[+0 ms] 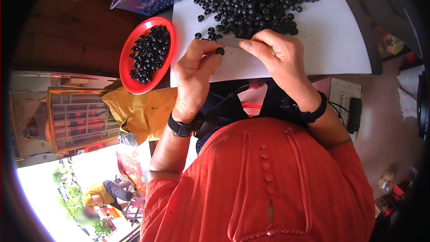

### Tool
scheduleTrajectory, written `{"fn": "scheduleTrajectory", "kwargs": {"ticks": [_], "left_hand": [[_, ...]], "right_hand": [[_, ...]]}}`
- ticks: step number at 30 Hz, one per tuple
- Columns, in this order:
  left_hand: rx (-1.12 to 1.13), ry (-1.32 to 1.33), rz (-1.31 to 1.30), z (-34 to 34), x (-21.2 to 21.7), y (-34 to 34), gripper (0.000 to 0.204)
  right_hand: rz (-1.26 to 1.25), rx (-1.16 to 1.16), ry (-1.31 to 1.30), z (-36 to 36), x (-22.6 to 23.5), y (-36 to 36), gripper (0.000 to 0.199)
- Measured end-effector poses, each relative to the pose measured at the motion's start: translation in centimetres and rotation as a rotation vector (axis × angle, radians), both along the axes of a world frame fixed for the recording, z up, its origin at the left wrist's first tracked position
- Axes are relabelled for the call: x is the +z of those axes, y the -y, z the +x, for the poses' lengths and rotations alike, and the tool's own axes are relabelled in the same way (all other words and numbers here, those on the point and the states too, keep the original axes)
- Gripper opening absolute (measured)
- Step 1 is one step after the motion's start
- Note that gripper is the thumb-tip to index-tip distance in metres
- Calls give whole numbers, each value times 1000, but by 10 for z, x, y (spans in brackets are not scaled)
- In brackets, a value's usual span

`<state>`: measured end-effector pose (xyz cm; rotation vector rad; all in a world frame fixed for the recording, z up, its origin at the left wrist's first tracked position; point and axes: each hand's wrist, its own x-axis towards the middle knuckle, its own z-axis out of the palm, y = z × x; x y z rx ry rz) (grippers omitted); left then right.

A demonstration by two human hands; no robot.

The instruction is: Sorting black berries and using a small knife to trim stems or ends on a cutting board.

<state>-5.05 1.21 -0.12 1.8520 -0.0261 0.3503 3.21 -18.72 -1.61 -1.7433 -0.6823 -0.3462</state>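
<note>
Black beads lie heaped on a white board above the right hand. One black bead sits at the left hand. Left of it, a red plate holds more black beads; below, a mustard-yellow bag. Both wrists wear black bands.

Black bead and grey strip above the white sheet

1 small, round, glossy black bead sits pinched at the left hand's fingertips, touching the near end of a flat, pale grey strip. The strip lies almost level, its other end under the right hand's fingers, just below the heap of matching black beads spread over the white sheet.
</note>
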Motion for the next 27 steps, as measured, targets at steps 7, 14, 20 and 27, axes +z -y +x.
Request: {"fn": "scheduleTrajectory", "kwargs": {"ticks": [7,14,20,27], "left_hand": [[-92,-88,-638,2,-5,6,21],[-114,-30,-695,3,-8,5,24],[-119,37,-633,6,-8,1,25],[-151,61,-567,6,-8,0,28]], "right_hand": [[-81,-17,0,0,-2,-2,30],[-118,-19,-12,0,2,-2,33],[-145,-11,-8,1,2,-1,34],[-141,-3,-12,2,1,-1,35]]}}
